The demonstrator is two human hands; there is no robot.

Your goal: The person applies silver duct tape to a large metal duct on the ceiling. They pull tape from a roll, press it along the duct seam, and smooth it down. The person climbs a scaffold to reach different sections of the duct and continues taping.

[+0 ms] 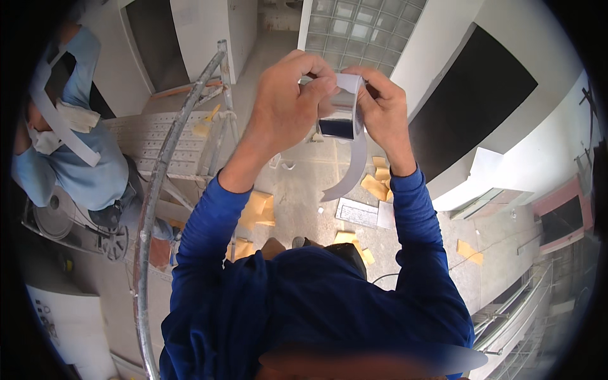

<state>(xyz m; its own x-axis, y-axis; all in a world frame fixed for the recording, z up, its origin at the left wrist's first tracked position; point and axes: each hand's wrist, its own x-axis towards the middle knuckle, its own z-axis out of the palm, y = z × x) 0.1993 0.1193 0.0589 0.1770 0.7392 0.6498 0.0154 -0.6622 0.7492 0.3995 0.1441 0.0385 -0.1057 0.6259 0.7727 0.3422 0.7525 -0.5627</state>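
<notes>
Pale-grey strip (358, 158) hangs curved, pinched by left hand (284, 95) and right hand (384, 111)

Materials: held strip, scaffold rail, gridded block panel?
Held strip: probably paper or thin plastic, pale and matte; it hangs in a curl.
Scaffold rail: likely metal tubing, worn grey, dull sheen with blotches.
Block panel: seemingly glass, glossy; translucent squares catch light.

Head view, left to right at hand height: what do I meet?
Co-worker in light blue → curved metal tube → left hand → hanging pale strip → right hand → dark rectangular area.
</notes>
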